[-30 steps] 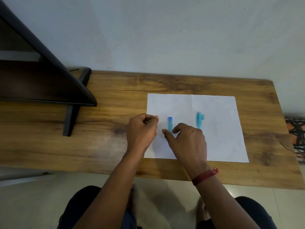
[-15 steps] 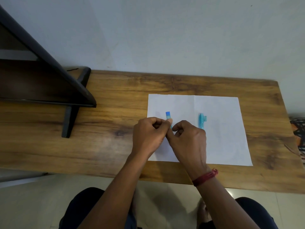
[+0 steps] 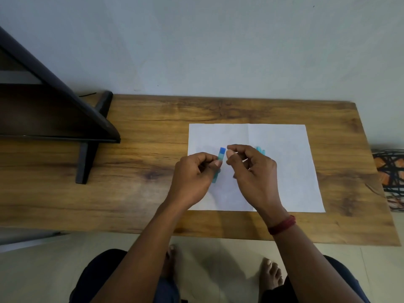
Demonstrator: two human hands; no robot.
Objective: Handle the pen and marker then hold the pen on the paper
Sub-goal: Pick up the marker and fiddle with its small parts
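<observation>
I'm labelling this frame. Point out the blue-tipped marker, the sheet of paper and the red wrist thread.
marker (image 3: 221, 154), head view: on its upper barrel, just below the dark blue tip.
paper (image 3: 282, 138), head view: on a bare part near its far right corner.
red wrist thread (image 3: 282, 224), head view: on the band across the right wrist.

I see bare forearms, no sleeves. A red thread band (image 3: 282, 224) circles my right wrist. Dark navy trousers (image 3: 98, 278); feet bare.

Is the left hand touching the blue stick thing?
Touching. In the head view the left hand pinches the blue stick with its fingertips, lifted above the paper.
</observation>
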